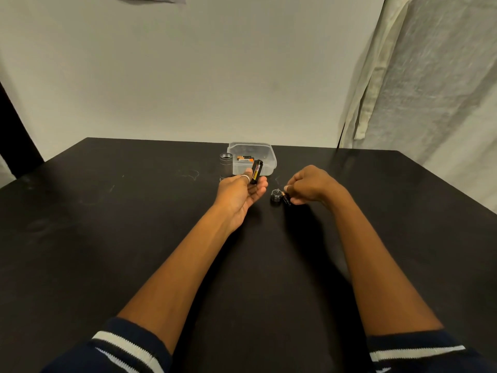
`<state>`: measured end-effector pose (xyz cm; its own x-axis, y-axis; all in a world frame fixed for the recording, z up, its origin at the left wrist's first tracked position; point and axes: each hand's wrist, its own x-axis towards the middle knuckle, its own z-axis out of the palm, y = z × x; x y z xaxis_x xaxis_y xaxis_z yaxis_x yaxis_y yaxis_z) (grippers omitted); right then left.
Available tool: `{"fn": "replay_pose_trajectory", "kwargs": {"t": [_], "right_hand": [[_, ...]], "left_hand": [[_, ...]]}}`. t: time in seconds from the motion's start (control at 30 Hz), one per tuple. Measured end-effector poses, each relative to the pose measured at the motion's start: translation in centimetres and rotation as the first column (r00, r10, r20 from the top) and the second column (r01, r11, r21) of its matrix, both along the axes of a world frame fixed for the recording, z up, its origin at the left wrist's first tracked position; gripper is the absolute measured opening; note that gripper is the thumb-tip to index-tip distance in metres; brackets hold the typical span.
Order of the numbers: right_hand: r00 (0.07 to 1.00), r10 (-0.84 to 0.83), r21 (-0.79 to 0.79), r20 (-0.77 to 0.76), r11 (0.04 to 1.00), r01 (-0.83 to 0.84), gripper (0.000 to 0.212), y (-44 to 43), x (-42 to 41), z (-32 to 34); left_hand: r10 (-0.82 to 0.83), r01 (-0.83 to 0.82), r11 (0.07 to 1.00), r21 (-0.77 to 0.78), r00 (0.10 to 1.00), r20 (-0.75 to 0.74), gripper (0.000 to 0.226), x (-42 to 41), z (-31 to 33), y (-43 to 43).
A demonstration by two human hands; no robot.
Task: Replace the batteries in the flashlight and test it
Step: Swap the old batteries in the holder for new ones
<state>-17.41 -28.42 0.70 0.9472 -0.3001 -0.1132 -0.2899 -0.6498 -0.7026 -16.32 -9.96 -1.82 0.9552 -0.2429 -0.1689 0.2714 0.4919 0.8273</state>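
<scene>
My left hand pinches a black battery holder with a yellow and red label, held upright just in front of the plastic box. My right hand is closed on a small dark battery, its tip near the table. The flashlight's end cap, spring upward, sits on the table right beside that battery. The silver flashlight body stands upright with its open end up, behind my left hand and left of the box.
A clear plastic box at the table's far middle holds a few orange and black batteries. The black table runs wide on both sides. A white wall and a curtain lie behind.
</scene>
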Motion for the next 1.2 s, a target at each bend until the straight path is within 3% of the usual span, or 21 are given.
{"fn": "replay_pose_trajectory", "kwargs": {"t": [0.5, 0.83, 0.93, 1.03, 1.2], "right_hand": [[1.000, 0.023, -0.031, 0.022, 0.999, -0.022, 0.011, 0.8, -0.3, 0.2], [0.999, 0.019, -0.048, 0.051, 0.999, -0.017, 0.025, 0.7, -0.3, 0.1], [0.985, 0.027, -0.092, 0.172, 0.996, -0.012, 0.029, 0.8, -0.4, 0.1], [0.951, 0.048, 0.161, 0.306, 0.982, -0.101, 0.019, 1.4, -0.7, 1.0], [0.939, 0.108, 0.501, 0.327, 0.823, -0.269, 0.019, 2.5, -0.7, 1.3]], "left_hand": [[-0.024, 0.024, 0.999, 0.028, 1.000, 0.014, 0.025, 0.0, 0.0, -0.1], [-0.053, 0.053, 0.998, 0.017, 0.999, 0.009, 0.028, -0.1, 0.0, 0.1], [-0.067, 0.066, 0.998, 0.010, 0.998, 0.019, 0.027, -0.1, 0.0, 0.2], [-0.104, 0.104, 0.995, 0.000, 0.994, 0.038, 0.027, -0.2, 0.1, 0.3], [-0.206, 0.209, 0.977, -0.037, 0.976, 0.076, 0.028, -0.6, 0.3, 0.4]]}}
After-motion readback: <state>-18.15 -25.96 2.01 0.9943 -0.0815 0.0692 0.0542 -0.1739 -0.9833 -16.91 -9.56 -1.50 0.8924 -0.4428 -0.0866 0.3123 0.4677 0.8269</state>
